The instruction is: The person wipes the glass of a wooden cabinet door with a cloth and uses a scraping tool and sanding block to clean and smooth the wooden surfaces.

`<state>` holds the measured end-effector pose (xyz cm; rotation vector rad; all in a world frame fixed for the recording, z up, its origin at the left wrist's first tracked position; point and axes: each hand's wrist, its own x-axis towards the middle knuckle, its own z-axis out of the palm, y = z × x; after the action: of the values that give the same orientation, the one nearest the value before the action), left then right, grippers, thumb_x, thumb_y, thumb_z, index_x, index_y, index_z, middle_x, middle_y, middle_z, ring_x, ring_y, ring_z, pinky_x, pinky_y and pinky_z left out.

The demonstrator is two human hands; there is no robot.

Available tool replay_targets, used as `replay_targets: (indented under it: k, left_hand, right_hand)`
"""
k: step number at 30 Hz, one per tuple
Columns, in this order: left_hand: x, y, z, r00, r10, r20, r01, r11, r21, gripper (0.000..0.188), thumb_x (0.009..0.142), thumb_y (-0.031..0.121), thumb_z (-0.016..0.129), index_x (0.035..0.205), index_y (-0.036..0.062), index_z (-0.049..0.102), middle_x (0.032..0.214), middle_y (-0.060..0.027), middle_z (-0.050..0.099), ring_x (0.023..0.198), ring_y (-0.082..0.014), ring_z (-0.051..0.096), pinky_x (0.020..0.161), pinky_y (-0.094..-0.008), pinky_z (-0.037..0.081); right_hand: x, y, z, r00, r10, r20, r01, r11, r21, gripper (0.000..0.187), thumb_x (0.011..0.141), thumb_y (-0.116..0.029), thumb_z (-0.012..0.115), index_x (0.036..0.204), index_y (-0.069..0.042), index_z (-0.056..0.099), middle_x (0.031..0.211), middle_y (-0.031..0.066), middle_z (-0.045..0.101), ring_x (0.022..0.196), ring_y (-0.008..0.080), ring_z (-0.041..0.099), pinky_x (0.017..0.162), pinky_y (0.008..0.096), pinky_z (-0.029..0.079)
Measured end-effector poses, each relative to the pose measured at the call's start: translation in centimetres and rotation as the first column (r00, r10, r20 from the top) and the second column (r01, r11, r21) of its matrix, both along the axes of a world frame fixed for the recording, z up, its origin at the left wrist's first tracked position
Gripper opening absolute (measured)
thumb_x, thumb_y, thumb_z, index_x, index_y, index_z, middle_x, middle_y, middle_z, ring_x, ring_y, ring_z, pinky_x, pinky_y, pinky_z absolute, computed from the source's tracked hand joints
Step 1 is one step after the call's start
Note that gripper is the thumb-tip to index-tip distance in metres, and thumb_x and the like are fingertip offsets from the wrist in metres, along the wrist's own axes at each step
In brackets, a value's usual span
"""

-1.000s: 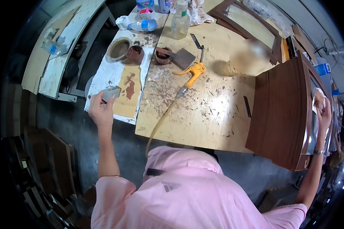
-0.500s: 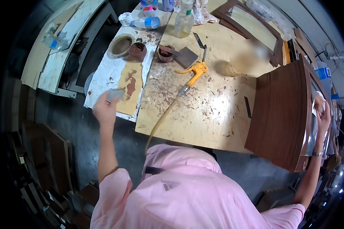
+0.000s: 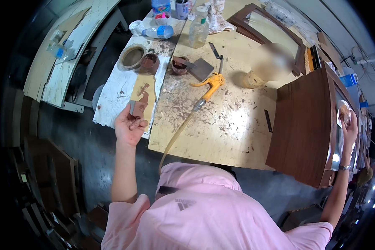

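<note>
The left hand [image 3: 130, 130] pinches a small flat scraper [image 3: 137, 108], smeared reddish brown, over the tan sheet [image 3: 149, 116] on the desk [image 3: 221, 143]; whether they touch, I can't tell. The right hand [image 3: 349, 130] grasps a whitish wad [image 3: 343, 106] at the front of the brown cabinet [image 3: 302, 125].

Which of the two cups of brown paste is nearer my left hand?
The left cup, on the white sheet beside the wide round tub. The right cup, farther from your left hand, has a scraper across it.
</note>
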<state>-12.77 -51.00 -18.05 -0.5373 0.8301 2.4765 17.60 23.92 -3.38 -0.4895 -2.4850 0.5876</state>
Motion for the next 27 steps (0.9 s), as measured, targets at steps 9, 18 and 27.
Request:
replay_targets:
  k: [9,18,27]
  left_hand:
    - [-2.0,10.6,2.7,0.99,-0.134,-0.051,0.136,0.99,0.032,0.021,0.096,0.027,0.059,0.101,0.0072,0.065,0.084,-0.0045,0.069,0.04,-0.0074,0.032,0.058,-0.0296,0.039]
    - [1.2,26.7,12.1,0.588,-0.387,-0.71,0.291,0.921,-0.26,0.038,0.085,0.003,0.068,0.121,-0.001,0.057,0.109,-0.0085,0.066,0.1,-0.0174,0.065,0.09,-0.0314,0.052]
    - [3.1,40.2,16.3,-0.141,-0.516,-0.845,-0.289,0.838,-0.464,0.033,0.083,0.004,0.075,0.113,0.0001,0.061,0.101,-0.0066,0.065,0.091,-0.0159,0.062,0.082,-0.0294,0.05]
  right_hand:
    - [-0.7,-5.1,0.0,0.989,-0.148,0.026,0.132,0.938,0.32,0.061,0.083,0.003,0.073,0.139,0.001,0.05,0.143,0.0155,0.05,0.126,0.0228,0.055,0.096,0.0321,0.054]
    - [-6.0,-16.1,6.1,0.976,-0.216,0.031,0.195,0.928,0.316,0.037,0.081,-0.038,0.07,0.093,-0.004,0.063,0.082,0.0136,0.055,0.077,0.0312,0.058,0.07,0.0432,0.045]
    - [-5.9,-16.4,6.2,0.961,-0.267,0.075,0.215,0.886,0.411,0.03,0.079,-0.034,0.073,0.09,-0.009,0.061,0.084,0.0101,0.057,0.083,0.0291,0.058,0.072,0.0429,0.045]
